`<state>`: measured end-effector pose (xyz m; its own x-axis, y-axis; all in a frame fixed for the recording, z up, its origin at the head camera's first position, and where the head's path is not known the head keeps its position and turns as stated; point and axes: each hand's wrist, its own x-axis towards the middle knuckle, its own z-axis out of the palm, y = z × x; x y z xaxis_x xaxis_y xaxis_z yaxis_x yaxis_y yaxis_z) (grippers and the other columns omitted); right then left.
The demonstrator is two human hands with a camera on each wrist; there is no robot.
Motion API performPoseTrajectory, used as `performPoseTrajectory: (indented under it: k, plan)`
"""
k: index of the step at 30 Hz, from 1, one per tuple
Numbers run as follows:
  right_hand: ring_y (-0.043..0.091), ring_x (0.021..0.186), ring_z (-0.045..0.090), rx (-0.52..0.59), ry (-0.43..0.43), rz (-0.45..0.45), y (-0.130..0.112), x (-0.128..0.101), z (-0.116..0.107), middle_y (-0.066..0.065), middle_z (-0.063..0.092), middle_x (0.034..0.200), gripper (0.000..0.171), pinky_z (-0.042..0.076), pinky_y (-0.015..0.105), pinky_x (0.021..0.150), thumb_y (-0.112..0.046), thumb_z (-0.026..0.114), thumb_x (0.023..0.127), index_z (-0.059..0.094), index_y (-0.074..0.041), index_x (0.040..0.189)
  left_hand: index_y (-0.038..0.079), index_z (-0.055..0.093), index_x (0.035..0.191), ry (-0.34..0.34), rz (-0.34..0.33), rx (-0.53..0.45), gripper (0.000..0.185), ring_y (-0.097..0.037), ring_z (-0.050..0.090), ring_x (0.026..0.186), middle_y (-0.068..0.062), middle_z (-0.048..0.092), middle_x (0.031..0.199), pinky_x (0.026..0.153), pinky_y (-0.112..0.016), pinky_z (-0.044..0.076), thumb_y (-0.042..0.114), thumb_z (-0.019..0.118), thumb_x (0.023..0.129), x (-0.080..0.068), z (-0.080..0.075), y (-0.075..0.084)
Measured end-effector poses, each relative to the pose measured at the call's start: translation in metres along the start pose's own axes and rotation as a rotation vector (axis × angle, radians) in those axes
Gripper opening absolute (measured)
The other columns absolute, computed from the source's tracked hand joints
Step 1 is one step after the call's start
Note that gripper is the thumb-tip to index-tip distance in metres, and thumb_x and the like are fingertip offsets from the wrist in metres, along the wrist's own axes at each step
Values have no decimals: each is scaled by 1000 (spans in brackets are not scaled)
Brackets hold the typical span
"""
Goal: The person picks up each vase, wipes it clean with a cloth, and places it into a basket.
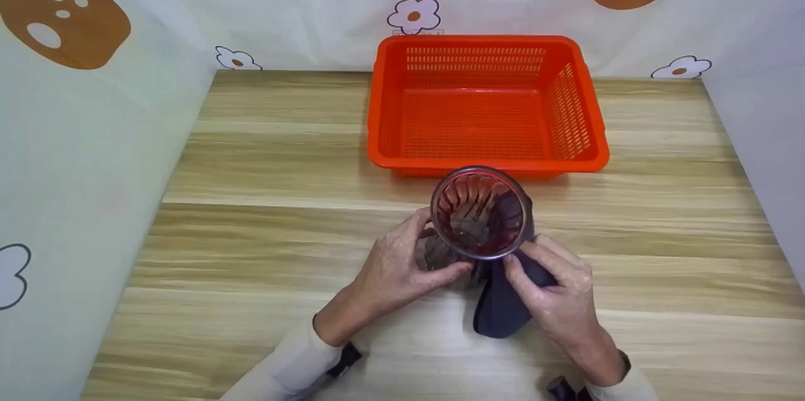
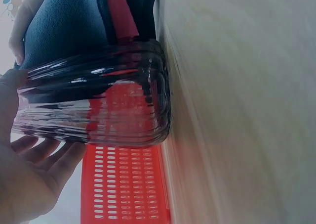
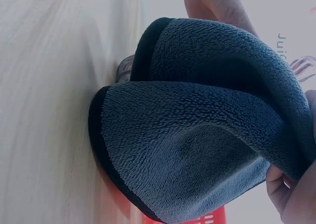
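Note:
A tall ribbed clear glass stands upright on the table, or just off it, in the head view; which of the two I cannot tell. My left hand holds it from the left near the upper part, thumb in front and fingers behind. In the left wrist view the glass lies sideways across the picture. My right hand pinches a dark grey-blue cloth at the glass's right rim. The cloth hangs down along the glass's right side. Its fluffy folds and black border fill much of the right wrist view, hiding most of the glass.
An orange-red plastic basket with slotted walls stands just behind the glass. The wooden table meets patterned white sheeting at the back and sides.

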<state>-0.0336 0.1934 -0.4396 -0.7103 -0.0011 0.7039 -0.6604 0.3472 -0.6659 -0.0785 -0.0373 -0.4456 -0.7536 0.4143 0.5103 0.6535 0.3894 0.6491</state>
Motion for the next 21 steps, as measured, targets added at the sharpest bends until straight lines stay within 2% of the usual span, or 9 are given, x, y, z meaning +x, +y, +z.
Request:
performPoseTrajectory:
  k: [3, 7, 9, 14, 21]
  plan:
    - [11, 80, 66, -9, -9, 4, 1, -1, 0, 14, 72, 92, 27, 52, 15, 70, 18, 74, 72, 77, 4, 95, 4, 55, 135, 4, 6, 4, 73, -15, 66, 107, -2, 68, 120, 91, -33, 55, 44, 85, 82, 1, 0, 0]
    - [11, 71, 60, -36, -15, -11, 4, -4, -1, 11, 68, 82, 23, 48, 16, 61, 16, 75, 72, 76, 3, 91, 4, 55, 134, 2, 5, 2, 73, -16, 67, 106, -2, 68, 121, 90, -33, 55, 44, 86, 82, 0, 0, -1]
    - [12, 69, 59, -54, -13, -13, 5, -5, -1, 10, 67, 80, 25, 48, 16, 61, 17, 75, 69, 76, 2, 90, 4, 56, 134, 1, 3, 0, 72, -16, 67, 106, -3, 68, 121, 90, -33, 55, 44, 86, 82, 0, 0, -1]
    - [13, 72, 61, -91, -4, -4, 8, -9, 0, 10, 68, 81, 26, 49, 14, 69, 16, 77, 67, 76, 2, 88, 3, 56, 134, -2, -4, -15, 72, -15, 67, 106, -6, 69, 120, 90, -32, 55, 42, 86, 82, 0, 0, -1]
    - [11, 67, 58, -96, -35, 65, 6, -9, -2, 3, 67, 79, 25, 45, 17, 58, 15, 79, 71, 78, -2, 89, 4, 56, 134, 3, 7, -23, 72, -15, 67, 107, -5, 68, 120, 90, -32, 55, 43, 86, 81, 1, 0, -2]
